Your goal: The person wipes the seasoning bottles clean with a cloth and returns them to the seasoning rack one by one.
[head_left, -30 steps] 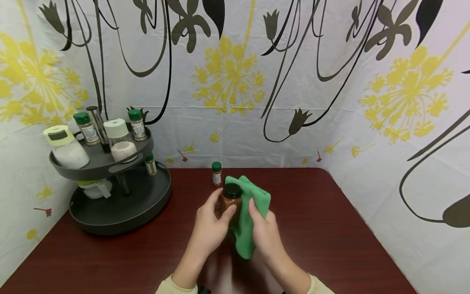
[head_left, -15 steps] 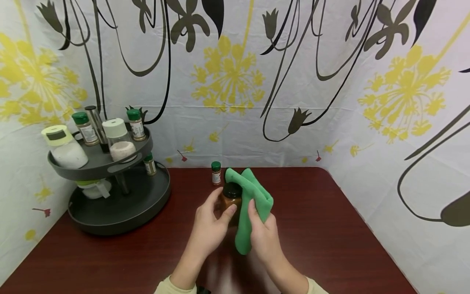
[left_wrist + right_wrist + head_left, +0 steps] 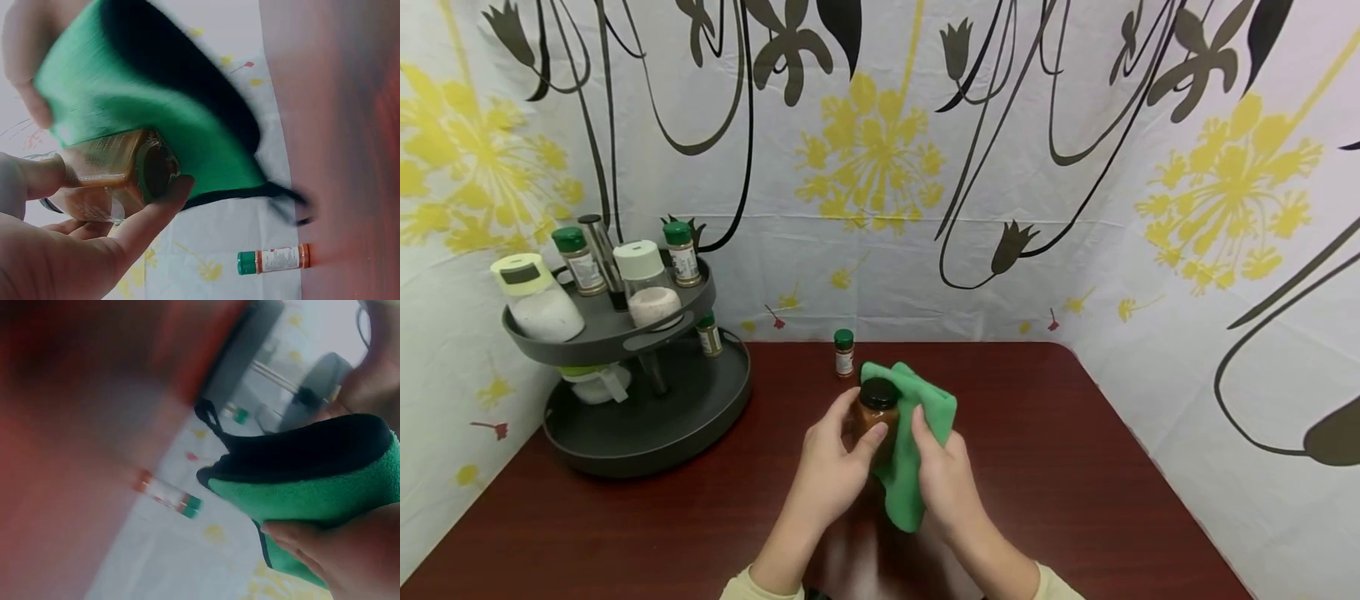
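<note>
My left hand grips a brown spice jar with a black lid, thumb on the near side and fingers round the back. The jar is upright above the table in the head view. A folded green cloth with a dark edge and a small loop is pinched in my right hand. It lies against the jar's right side. In the right wrist view the cloth hides the jar.
A small green-capped spice bottle stands on the dark red table beyond my hands. At the left is a two-tier grey turntable rack holding several shakers and bottles. A patterned curtain borders the table's back.
The green cloth has gone up along the jar's side and come back down with my right hand. The left hand keeps its grip on the jar, shifting only slightly.
</note>
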Tool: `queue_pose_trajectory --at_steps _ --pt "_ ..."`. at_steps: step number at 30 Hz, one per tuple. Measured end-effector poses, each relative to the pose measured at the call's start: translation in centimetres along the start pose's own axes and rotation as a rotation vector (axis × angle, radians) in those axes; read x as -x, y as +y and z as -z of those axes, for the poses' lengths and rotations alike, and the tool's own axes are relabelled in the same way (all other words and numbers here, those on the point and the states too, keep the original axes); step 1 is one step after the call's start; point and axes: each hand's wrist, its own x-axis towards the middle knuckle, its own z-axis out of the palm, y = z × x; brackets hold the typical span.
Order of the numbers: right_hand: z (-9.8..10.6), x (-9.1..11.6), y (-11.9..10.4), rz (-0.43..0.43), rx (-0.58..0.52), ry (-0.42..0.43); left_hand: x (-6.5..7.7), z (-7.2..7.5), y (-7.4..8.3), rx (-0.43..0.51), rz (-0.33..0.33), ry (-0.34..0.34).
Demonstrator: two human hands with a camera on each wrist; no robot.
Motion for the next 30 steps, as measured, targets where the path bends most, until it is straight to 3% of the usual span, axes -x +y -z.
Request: queue_pose_trajectory --at_steps 6,9,14,23,30 --pt "0.1 0.4 -2.4 0.101 -0.072 0.14 0.1 -0.3 -0.3 0.026 0.012 -0.03" --pt "-0.2 0.7 -2.5 0.125 -0.095 0.156 0.3 -0.3 -0.2 0.032 0.018 -0.038" --pt "-0.6 0.6 -0.4 0.114 -0.011 0.107 0.3 0.1 0.1 0.013 0.001 -0.003" --pt "-0.6 0.9 2.6 -0.011 0.1 -0.021 0.1 0.5 0.4 0.045 -0.009 0.028" --pt "-0.2 0.7 3.2 -0.012 0.111 -0.013 0.1 0.2 0.1 0.059 -0.018 -0.001"
